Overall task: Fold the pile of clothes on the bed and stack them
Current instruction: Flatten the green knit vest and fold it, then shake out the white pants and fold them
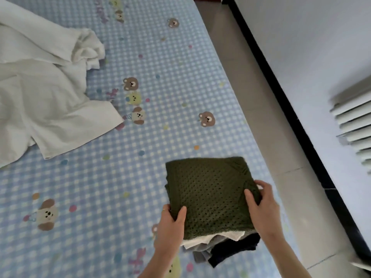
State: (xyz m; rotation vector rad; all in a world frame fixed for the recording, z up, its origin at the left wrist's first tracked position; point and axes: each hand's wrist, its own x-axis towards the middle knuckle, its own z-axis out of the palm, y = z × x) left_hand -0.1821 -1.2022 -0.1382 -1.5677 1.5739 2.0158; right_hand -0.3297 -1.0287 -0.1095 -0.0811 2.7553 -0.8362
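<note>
At the lower right of the frame, close to the bed's right edge, a folded dark-green open-knit sweater (pixel 210 195) is held from both sides over a stack of folded clothes (pixel 224 247), of which white, grey and navy layers show at its near edge. The left hand (pixel 170 227) grips the sweater's near-left corner, thumb curled on top, fingers tucked under and mostly hidden. The right hand (pixel 263 207) pinches the right edge, thumb on top, fingertips wrapped round the far side. Whether the sweater rests fully on the stack cannot be told.

The sweater is roughly square, its slightly longer run lying from lower centre toward upper right, tilted against the frame. The stack sits directly beneath and a little nearer the lower edge, so the coming move is judged a short lowering and squaring, both hands equally near.

A crumpled white short-sleeved shirt (pixel 46 101) lies unfolded at the upper left, well apart, nearer the left hand. Between them the blue-checked bear-print bedsheet (pixel 160 137) offers open room. The pale tiled floor (pixel 267 121) runs just beside the stack on the right; little margin is left there, so overhang is judged the risk
</note>
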